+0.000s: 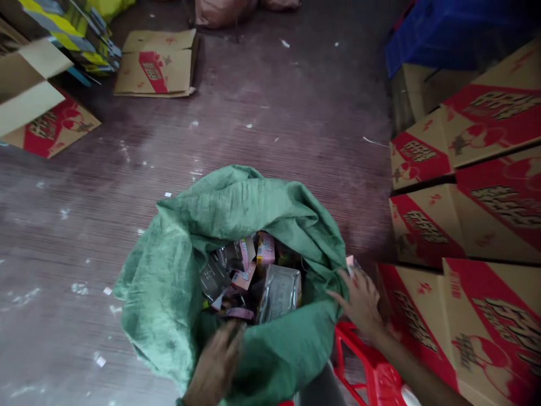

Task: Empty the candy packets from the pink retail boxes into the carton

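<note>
A green woven sack (236, 211) stands with its rim rolled outward. Inside it lie small pink boxes (244, 276) and clear plastic packs, with one clear plastic container (281, 290) on top. My left hand (217, 358) is at the near left rim, its blurred fingers over the opening; whether it grips anything is unclear. At the right rim is my right hand (359, 296), fingers spread and fingertips at the green cloth. Just behind those fingers a small pale pink item shows in part.
Printed cardboard cartons (422, 225) are stacked along the right, near a blue crate (448, 34). A red plastic stool (372, 366) stands below my right arm. A flattened carton (158, 62) and an open carton (42, 107) lie at upper left. Paper scraps dot the floor.
</note>
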`<state>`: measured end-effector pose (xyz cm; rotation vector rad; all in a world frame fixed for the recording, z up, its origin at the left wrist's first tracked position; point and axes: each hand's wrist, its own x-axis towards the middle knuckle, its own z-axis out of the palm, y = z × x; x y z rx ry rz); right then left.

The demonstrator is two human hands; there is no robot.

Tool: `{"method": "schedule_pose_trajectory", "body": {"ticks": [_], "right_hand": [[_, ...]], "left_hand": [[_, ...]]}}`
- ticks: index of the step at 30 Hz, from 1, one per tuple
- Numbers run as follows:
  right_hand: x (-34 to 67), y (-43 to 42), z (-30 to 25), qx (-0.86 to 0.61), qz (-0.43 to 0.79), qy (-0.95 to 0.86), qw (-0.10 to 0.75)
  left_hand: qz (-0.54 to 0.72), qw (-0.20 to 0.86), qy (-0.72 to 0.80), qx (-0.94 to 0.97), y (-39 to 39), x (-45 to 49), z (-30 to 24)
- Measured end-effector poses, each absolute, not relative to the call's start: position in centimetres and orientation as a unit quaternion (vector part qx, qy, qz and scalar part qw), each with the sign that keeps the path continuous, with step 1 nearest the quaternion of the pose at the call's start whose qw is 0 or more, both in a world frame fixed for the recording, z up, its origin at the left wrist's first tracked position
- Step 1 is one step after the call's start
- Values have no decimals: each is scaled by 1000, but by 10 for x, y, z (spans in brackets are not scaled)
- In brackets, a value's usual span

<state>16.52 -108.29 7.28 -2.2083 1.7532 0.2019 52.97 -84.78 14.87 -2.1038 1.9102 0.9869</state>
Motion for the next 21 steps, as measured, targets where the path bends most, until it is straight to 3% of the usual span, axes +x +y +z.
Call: {"method": "schedule_pose_trajectory", "body": {"ticks": [2,4,10,16,21], "right_hand": [[191,-1068,58,-642,9,750,161],[228,-1050,44,-618,3,759,204],[343,-1015,27,-755,89,593,265],[389,-1035,-12,-738,122,607,269],[404,-1033,-48,-725,123,639,225]], "left_hand": [[116,-24,605,-787,-874,554,164],[2,-14,553,-833,-908,589,173],[45,107,558,-822,-968,683,139],[104,68,479,-869,-1008,680,84],[57,69,458,-884,-1029,668,36]]}}
